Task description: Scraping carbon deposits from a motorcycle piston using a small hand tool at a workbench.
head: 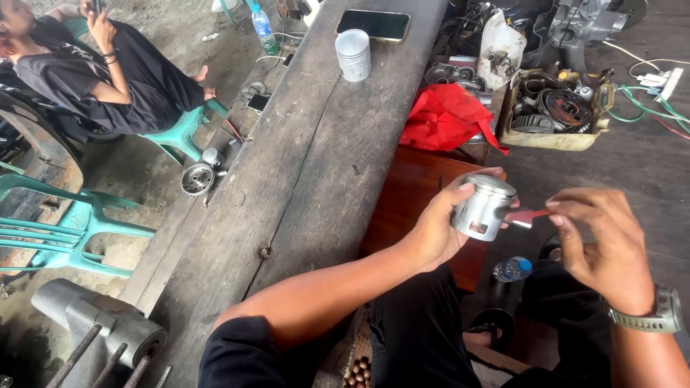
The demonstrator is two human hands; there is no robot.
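Workbench (316,165) of dark weathered plank, running from near left corner to far edge. Noted on it: pale ribbed cylinder (353,54) upright near far edge, dark phone (373,24) flat just beyond, apart from it. Grey vise (93,334) fixed off near left corner. Along left edge, on a lower ledge, round metal part (197,179). Off right edge, red cloth (447,118) bunched over a brown stand, and a tray of greasy engine parts (557,111) further right. Second person seated well apart on a green chair (183,133) at far left; not involved.

Held clear of the bench, off its right edge and above the lap: silver piston (483,207), crown up and tilted slightly, side hole toward camera. Left hand (438,230) clamped round piston skirt, thumb over crown rim, fingers behind. Right hand (600,241) pinched on a small red-handled tool (528,215), tip touching or just beside piston wall; exact contact not discernible.

Judged advisable: keep firm left-hand wrap on skirt, wrist braced against thigh; guide tool tip with light, controlled pressure to avoid scoring the wall; keep piston over the lap, not over floor clutter, against a drop. Small plastic bottle (513,269) lying below, clear of the work.
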